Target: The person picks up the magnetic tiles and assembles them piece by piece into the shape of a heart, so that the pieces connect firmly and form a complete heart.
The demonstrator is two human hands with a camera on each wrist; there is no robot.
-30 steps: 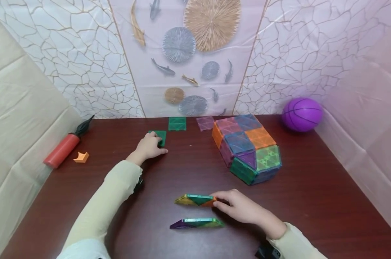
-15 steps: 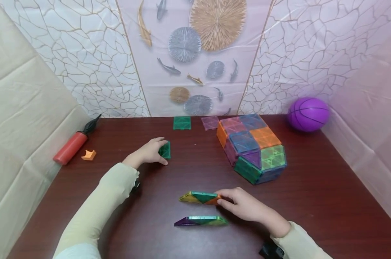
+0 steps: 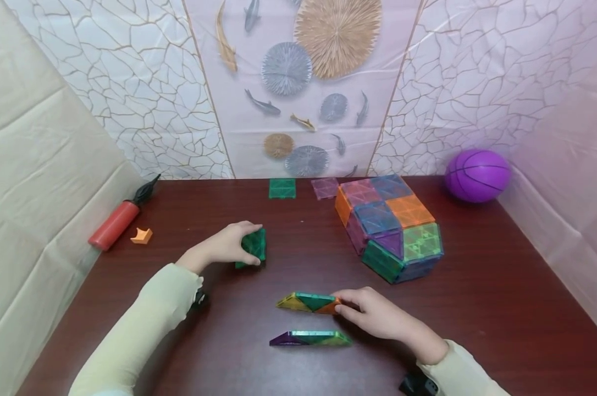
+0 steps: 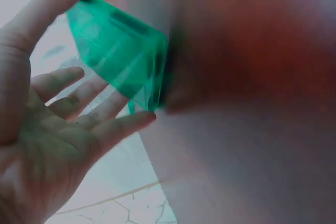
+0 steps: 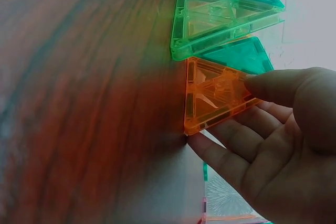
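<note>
My left hand (image 3: pixel 226 245) grips a green square magnetic tile (image 3: pixel 254 246) by its edges, low over the left middle of the table. In the left wrist view the thumb is at one edge of the green tile (image 4: pixel 118 51) and the fingers at the opposite side. My right hand (image 3: pixel 375 312) pinches the orange triangle tile (image 5: pixel 212 93) at the right end of a standing row, with a green triangle tile (image 3: pixel 315 301) and a yellow triangle tile (image 3: pixel 292 301) beside it. Nearer me stands a second row of a purple (image 3: pixel 283 339), a green and a light-green triangle tile (image 5: pixel 226 19).
A block built of coloured magnetic tiles (image 3: pixel 409 212) stands at the right. Flat at the back lie a green tile (image 3: pixel 282 188) and a pink-purple tile (image 3: pixel 325 188). A purple ball (image 3: pixel 477 176), a red hand pump (image 3: pixel 114 224) and an orange piece (image 3: pixel 142 236) lie toward the sides.
My left hand has drawn the green square tile from the back of the table toward me. The right hand keeps its pinch on the orange triangle tile. The head view has shifted slightly.
</note>
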